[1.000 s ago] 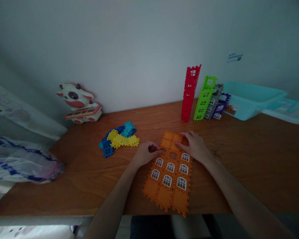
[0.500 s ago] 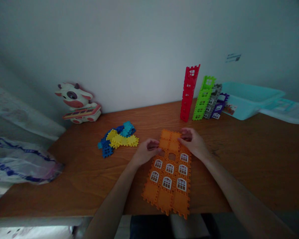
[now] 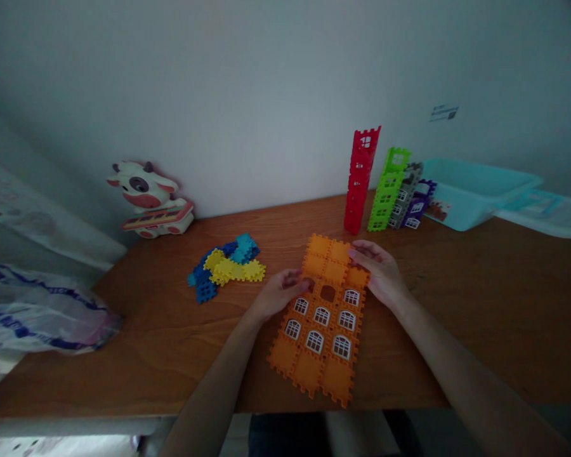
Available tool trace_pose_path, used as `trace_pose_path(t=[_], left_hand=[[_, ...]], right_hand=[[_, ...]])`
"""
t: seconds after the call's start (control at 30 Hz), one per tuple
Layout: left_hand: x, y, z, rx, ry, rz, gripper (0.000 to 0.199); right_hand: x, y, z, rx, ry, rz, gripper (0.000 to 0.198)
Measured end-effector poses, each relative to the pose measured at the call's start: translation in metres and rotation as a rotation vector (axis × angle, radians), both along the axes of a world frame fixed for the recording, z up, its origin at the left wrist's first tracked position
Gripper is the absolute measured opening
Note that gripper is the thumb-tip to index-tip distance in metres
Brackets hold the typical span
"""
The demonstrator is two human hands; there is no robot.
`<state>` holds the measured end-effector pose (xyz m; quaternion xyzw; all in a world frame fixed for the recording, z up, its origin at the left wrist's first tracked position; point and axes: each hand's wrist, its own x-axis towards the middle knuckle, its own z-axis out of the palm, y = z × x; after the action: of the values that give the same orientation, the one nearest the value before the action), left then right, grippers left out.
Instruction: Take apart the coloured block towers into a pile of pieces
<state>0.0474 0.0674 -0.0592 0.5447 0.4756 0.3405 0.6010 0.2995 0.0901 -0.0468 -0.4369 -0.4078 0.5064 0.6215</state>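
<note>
In front of me lies an orange panel of interlocking square building tiles, with several white window inserts and two bare openings in its upper middle. My left hand grips its left edge beside one opening, thumb on top and fingers curled at the side. Up at the right edge, my right hand holds the panel near its upper tiles, thumb on the face and the other fingers partly behind it. The panel's far end looks slightly lifted; its underside is hidden.
Blue tiles and yellow tiles are piled at left. Behind stand a red tile tower, a green one, grey and purple ones, and a turquoise bin. A cow toy keyboard and a plastic bag sit left.
The orange panel has turned slightly and its far end has moved up and away from me. My right hand has shifted a little to the right with the panel's edge.
</note>
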Motion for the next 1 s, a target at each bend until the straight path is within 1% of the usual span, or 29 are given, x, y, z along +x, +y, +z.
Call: trace_pose_path(t=[0.07,0.13,0.23,0.33,0.43,0.5,0.57,0.63,0.8,0.83,0.9,1.0], left_hand=[[0.0,-0.002,0.002,-0.047,-0.042,-0.08,0.041],[0.001,-0.004,0.004,-0.074,-0.081,-0.104,0.041],[0.0,-0.004,0.006,-0.098,-0.128,-0.046,0.042],[-0.002,0.0,0.006,-0.13,-0.182,0.054,0.041],[-0.005,0.003,0.004,-0.172,-0.2,0.128,0.038],[-0.006,0.003,0.004,-0.198,-0.211,0.157,0.036],[-0.006,0.002,0.006,-0.226,-0.235,0.175,0.035],[-0.006,0.0,0.01,-0.26,-0.274,0.174,0.037],[-0.004,-0.005,0.018,-0.329,-0.38,0.124,0.05],[-0.004,-0.005,0.018,-0.332,-0.4,0.13,0.053],[-0.002,-0.004,0.017,-0.323,-0.434,0.159,0.058],[0.001,-0.001,0.013,-0.29,-0.46,0.22,0.052]], right_hand=[[0.002,0.001,-0.001,-0.026,-0.013,-0.002,0.043],[0.003,0.003,-0.004,-0.08,-0.032,0.031,0.041],[0.004,0.004,-0.009,-0.117,-0.172,0.09,0.035],[0.008,0.006,-0.014,-0.073,-0.379,0.128,0.034],[0.017,0.007,-0.018,-0.072,-0.562,0.125,0.038],[0.022,0.008,-0.019,-0.098,-0.625,0.11,0.039],[0.026,0.008,-0.019,-0.132,-0.603,0.121,0.036],[0.026,0.008,-0.018,-0.174,-0.517,0.148,0.031],[0.016,0.006,-0.013,-0.237,-0.165,0.152,0.025],[0.014,0.005,-0.011,-0.247,-0.113,0.183,0.024],[0.011,0.002,-0.007,-0.281,-0.063,0.31,0.026],[0.006,-0.006,-0.001,-0.351,-0.061,0.539,0.031]])
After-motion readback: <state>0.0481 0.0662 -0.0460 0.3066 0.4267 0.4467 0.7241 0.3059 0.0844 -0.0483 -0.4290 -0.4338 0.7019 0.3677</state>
